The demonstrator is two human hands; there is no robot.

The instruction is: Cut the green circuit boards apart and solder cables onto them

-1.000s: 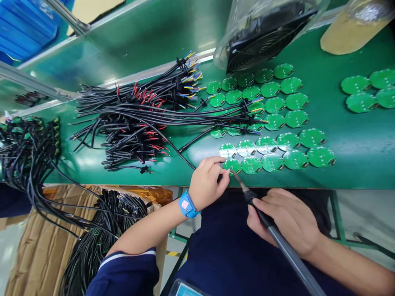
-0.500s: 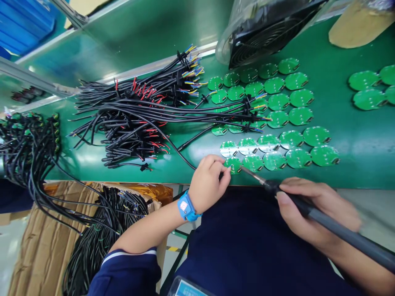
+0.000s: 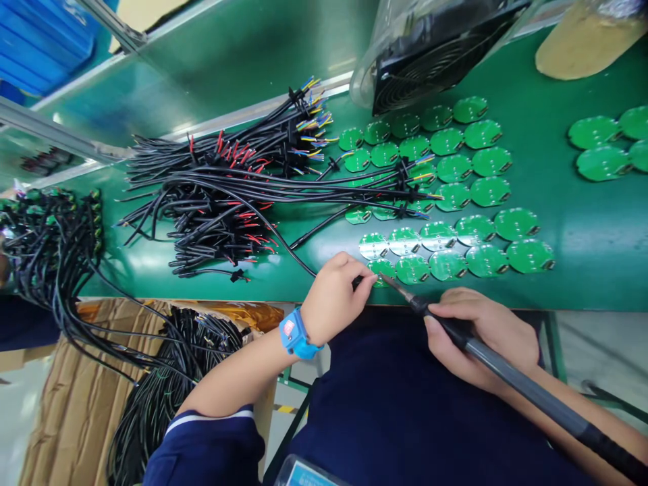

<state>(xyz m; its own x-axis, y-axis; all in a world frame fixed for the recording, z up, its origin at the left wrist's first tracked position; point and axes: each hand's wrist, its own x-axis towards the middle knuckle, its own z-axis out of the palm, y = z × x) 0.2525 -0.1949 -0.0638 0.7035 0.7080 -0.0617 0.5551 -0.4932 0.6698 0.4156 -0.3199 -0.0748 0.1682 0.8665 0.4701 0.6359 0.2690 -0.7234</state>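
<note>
My left hand (image 3: 337, 293), with a blue wrist strap (image 3: 298, 334), pinches the end of a black cable (image 3: 298, 260) at the left edge of a round green circuit board (image 3: 383, 268). That board is the leftmost of the front row. In my right hand (image 3: 486, 334) is a soldering iron (image 3: 516, 378), gripped like a pen. Its tip points left and rests on or just over the same board, close to my left fingertips; contact cannot be made out. The wire ends under my left fingers are mostly hidden.
Several rows of green boards (image 3: 486, 260) lie on the green bench (image 3: 567, 223). Piled cables (image 3: 223, 189) spread leftward, some crossing boards. A fan (image 3: 440, 71) stands behind. Left are cables with boards attached (image 3: 65, 243) and a carton (image 3: 71, 391) of cables. More boards (image 3: 602, 164) lie right.
My right hand has brought the soldering iron leftward, so its tip is now closer to my left fingertips. My left hand has shifted slightly left, still pinching the cable.
</note>
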